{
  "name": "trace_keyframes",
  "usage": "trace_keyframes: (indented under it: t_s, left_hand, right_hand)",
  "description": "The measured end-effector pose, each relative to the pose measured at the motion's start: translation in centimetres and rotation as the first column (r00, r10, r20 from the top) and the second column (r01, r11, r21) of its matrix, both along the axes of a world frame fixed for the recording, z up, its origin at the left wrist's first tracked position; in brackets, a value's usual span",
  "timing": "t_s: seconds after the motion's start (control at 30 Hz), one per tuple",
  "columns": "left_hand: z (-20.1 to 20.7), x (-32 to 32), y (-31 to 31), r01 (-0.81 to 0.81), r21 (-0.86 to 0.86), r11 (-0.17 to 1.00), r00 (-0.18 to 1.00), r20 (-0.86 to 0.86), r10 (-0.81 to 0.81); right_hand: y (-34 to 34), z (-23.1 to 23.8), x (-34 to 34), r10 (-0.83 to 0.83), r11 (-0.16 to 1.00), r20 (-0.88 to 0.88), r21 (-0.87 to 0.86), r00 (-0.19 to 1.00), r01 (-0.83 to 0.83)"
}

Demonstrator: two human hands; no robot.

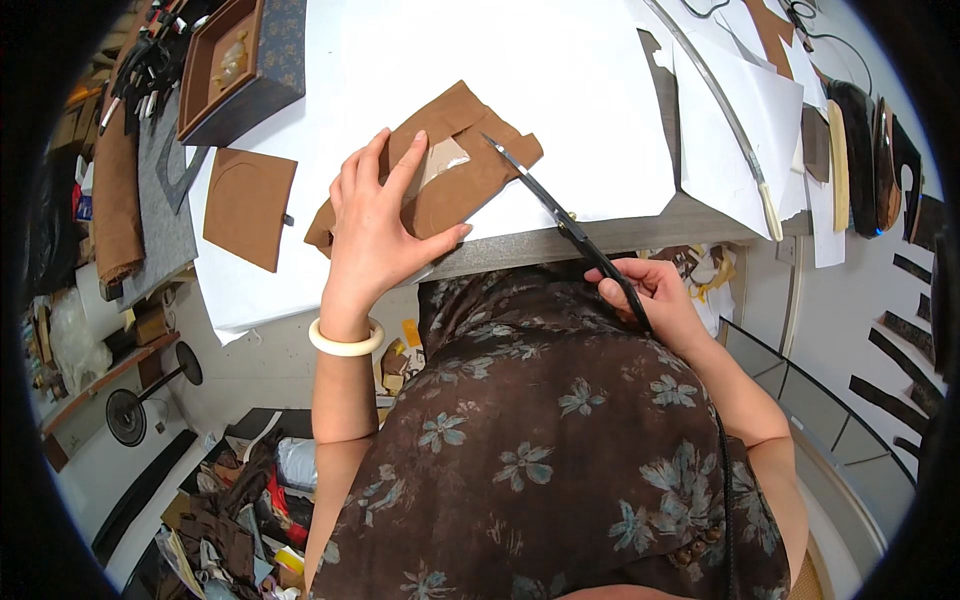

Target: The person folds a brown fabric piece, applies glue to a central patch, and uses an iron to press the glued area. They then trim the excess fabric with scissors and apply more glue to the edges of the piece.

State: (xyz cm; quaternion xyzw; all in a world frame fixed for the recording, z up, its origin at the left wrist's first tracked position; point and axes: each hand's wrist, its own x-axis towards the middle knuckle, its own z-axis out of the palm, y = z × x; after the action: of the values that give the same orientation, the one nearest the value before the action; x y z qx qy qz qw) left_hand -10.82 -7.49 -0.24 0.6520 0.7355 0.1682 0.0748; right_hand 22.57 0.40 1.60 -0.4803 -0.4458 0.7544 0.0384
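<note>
My left hand (375, 225) lies with fingers spread on a folded brown fabric piece (465, 195), pressing it to the table. Near the middle of that piece a pale, shiny patch (443, 158) shows. A cream bangle (345, 338) circles my left wrist. At the table's front edge, my right hand (650, 292) is closed around the black handles of a pair of scissors (548, 200). Their blades look closed, and the silver tip lies over the right part of the brown piece. Part of the piece is hidden beneath my left hand.
White paper (580, 90) covers much of the grey table (625, 236). A flat brown panel (250, 212) lies at left, below an open patterned box (280, 70). A long curved-looking metal strip (715, 105) lies at right. Scraps fill a container (260, 500) at lower left.
</note>
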Motion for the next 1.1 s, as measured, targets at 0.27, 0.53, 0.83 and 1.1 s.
trace_keyframes:
  t_s: [0.27,0.53,0.83,1.1]
  left_hand:
    - [-0.1,0.1,0.0,-0.001,-0.003,1.000,1.000,-0.010,0.001]
    - [-0.2,0.2,-0.2,0.012,-0.007,1.000,1.000,-0.002,-0.012]
    - [0.0,1.0,-0.6,0.034,-0.002,0.999,0.998,0.043,-0.033]
    - [0.0,1.1,-0.6,0.040,0.001,0.999,0.998,0.038,-0.040]
  right_hand:
    - [-0.3,-0.2,0.4,-0.006,1.000,-0.010,0.001,1.000,0.006]
    - [0.3,0.1,-0.2,0.027,0.999,-0.006,0.032,1.000,-0.026]
    - [0.4,0.2,-1.7,0.011,1.000,-0.021,0.029,1.000,-0.011]
    - [0.0,-0.4,-1.6,0.003,0.999,-0.011,0.045,1.000,-0.003]
